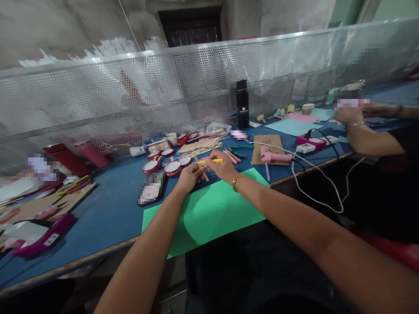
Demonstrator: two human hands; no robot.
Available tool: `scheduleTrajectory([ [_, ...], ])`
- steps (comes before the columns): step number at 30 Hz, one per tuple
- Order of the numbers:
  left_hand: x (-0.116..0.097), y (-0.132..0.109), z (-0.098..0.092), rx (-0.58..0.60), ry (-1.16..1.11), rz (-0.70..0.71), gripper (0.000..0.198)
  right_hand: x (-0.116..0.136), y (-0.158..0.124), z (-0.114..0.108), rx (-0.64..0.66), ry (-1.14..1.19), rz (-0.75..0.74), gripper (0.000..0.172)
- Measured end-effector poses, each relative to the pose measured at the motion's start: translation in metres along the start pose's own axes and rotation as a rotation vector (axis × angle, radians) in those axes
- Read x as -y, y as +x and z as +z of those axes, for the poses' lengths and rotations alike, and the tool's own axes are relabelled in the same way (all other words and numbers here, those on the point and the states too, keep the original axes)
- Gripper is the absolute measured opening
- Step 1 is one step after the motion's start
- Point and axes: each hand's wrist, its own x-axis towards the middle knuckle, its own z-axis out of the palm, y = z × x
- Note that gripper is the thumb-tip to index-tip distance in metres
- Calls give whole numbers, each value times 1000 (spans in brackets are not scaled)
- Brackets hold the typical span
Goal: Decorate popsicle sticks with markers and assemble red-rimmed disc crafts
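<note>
A thin wooden stick (206,176) is pinched in my left hand (190,178), beyond the far edge of a green sheet (209,213). My right hand (222,165), with a gold bracelet (235,182) at the wrist, holds a yellow pen-like tool (214,161) close against the stick. The tool's tip is too small to make out. Both forearms reach over the green sheet. Left of my hands are round red-rimmed pieces (172,168) with white faces. Just beyond lies a pile of wooden sticks (204,145).
A pink glue gun (275,156) rests on cardboard (266,141) to the right, near white cables. A black bottle (242,104) stands by the perforated metal screen (196,87). A phone (151,188) lies left. Another person's hands (350,114) are at the far right.
</note>
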Motion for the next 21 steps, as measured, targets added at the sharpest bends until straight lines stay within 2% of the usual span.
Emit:
scheduleTrajectory([
  [5,-4,-1,0,0,-30,28,33,-1,0,-2,-42,-4,16,22],
  [11,-11,-3,2,-30,-75,52,47,0,0,1,0,17,-3,23],
  [17,-14,-4,2,-44,-83,50,46,1,1,-1,-43,8,19,23],
  [21,-15,-5,3,-46,-86,55,46,3,0,0,-15,15,20,23],
])
